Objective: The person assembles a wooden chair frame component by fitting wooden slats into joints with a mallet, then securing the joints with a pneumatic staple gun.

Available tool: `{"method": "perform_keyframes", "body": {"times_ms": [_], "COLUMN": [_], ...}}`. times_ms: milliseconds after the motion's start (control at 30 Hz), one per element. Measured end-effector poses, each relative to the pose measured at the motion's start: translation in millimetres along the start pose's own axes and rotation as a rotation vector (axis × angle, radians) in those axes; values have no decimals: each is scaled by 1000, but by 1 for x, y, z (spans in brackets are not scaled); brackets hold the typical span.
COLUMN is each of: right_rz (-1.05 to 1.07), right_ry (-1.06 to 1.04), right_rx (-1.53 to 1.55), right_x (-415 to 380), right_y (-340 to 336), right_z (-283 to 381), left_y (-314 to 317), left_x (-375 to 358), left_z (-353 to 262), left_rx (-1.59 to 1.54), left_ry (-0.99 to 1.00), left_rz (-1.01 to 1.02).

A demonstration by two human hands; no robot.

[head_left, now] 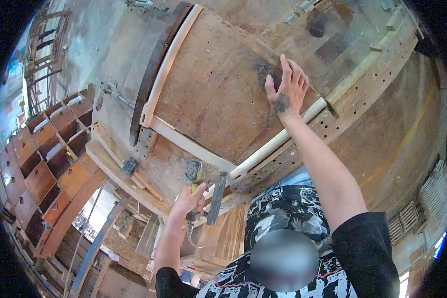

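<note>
My left hand (pixel 188 201) is closed around the grip of an air nail gun (pixel 203 174), whose dark ribbed magazine (pixel 217 198) points toward my body. The nail gun's nose is right at the near corner of a pale wooden frame, where the cross rail (pixel 193 142) meets the right-hand rail (pixel 283 134). My right hand (pixel 290 88) is open with fingers spread, over the worn brown board (pixel 218 74) just inside that right-hand rail. A curved pale rail (pixel 171 62) forms the frame's left side, beside a dark curved strip (pixel 156 74).
A black-headed hammer (pixel 129 167) lies left of the nail gun. Metal clamps (pixel 115 93) sit on the table's left part. A beam with drilled holes (pixel 357 102) runs along the right. Stacked wooden drawers (pixel 49 171) stand at far left, and an air hose (pixel 191 236) hangs below the nail gun.
</note>
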State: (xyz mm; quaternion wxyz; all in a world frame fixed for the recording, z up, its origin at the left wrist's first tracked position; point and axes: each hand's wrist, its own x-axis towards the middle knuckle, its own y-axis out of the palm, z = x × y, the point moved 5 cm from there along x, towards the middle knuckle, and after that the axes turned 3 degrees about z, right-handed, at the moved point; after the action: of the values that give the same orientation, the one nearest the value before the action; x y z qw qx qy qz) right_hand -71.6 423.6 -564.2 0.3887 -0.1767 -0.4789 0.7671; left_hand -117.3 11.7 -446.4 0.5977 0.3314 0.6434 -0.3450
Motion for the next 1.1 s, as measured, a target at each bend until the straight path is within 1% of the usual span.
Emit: {"method": "perform_keyframes", "body": {"times_ms": [133, 167, 233, 267, 367, 400, 500, 533, 633, 800, 900, 933, 1033, 1067, 1100], "right_rz": [-1, 5, 8, 12, 27, 32, 41, 45, 59, 95, 116, 126, 207, 212, 380], "right_ry": [-12, -11, -15, -18, -15, -13, -18, -17, -22, 13, 25, 28, 37, -26, -46], "right_rx": [-30, -35, -42, -49, -65, -74, -81, -80, -69, -24, 43, 69, 228, 233, 374], "right_x": [1, 1, 2, 3, 2, 2, 6, 7, 11, 14, 18, 18, 24, 40, 51], "right_y": [-2, -2, -2, -2, -3, -5, -6, -8, -11, -13, -16, -18, -27, -49, -48], "right_z": [4, 5, 7, 8, 16, 19, 24, 23, 22, 15, 10, 7, -6, -12, -28], "left_y": [3, 6, 11, 18, 38, 41, 58, 64, 75, 93, 110, 117, 137, 144, 153], "left_x": [-16, -18, -23, -29, -36, -36, -37, -35, -25, -27, -39, -40, -31, -37, -42], "left_z": [-17, -25, -47, -64, -103, -111, -131, -132, -124, -134, -154, -155, -147, -154, -161], "left_rx": [81, 99, 132, 98, 187, 307, 580, 542, 640, 494, 475, 516, 526, 539, 550], "left_ry": [65, 92, 161, 174, 331, 259, 413, 406, 332, 290, 241, 211, 201, 189, 181], "left_rz": [-103, -82, -47, -80, -121, -99, -267, -283, -307, -531, -656, -713, -785, -825, -860]}}
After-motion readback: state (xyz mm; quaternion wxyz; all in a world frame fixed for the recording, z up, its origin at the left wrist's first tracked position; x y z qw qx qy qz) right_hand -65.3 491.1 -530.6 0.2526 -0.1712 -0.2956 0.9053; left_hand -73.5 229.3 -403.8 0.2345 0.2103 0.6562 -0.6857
